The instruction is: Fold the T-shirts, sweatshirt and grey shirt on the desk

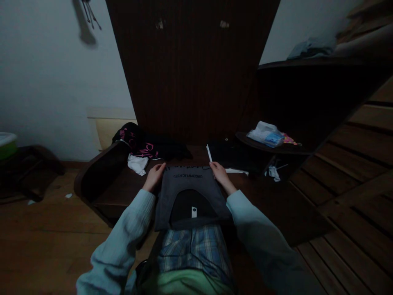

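1. We have the grey shirt in the lower middle of the frame, neckline toward us, above the checked cloth on our lap; we cannot tell whether the two touch.
2. Our left hand pinches its far left corner, our right hand its far right corner; both grips are narrow, thumb against fingers, with fabric between.
3. We judge the step in hand to be holding the folded shirt flat and square; the next move seems to call for both hands working together, so the far edge does not sag.
4. Beyond that edge, wood of the bench shows between the black clothes at centre left and the folded black cloth at centre right; we have more room over the seat at lower left, short of the curved armrest; the shelf limits us at right.
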Demonstrator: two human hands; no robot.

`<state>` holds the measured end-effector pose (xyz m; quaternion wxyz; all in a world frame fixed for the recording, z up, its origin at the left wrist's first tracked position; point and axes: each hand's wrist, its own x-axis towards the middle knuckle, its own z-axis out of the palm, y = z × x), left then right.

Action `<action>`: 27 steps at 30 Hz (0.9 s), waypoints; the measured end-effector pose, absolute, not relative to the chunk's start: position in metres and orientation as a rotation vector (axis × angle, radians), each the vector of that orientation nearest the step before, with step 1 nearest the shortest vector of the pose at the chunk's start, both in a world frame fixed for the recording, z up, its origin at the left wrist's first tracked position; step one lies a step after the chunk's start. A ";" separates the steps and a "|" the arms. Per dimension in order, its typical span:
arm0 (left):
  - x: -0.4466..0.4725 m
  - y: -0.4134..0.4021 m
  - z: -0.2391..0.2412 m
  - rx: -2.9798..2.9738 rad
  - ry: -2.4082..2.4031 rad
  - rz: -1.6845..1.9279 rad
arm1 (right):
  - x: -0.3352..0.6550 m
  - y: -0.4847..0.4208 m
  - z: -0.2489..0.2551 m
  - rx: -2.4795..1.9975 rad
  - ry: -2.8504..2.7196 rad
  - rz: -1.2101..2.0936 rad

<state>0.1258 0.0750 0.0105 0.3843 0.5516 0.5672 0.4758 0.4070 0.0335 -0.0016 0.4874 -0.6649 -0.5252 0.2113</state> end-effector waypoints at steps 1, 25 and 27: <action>0.128 0.077 0.009 1.398 1.439 1.241 | 0.408 0.037 -0.005 -1.613 -1.253 0.505; 0.129 0.075 -0.003 1.073 1.219 1.386 | 0.398 0.037 -0.008 -1.234 -1.129 0.721; 0.127 0.072 -0.002 1.019 1.190 1.371 | 0.399 0.036 -0.008 -1.242 -1.150 0.723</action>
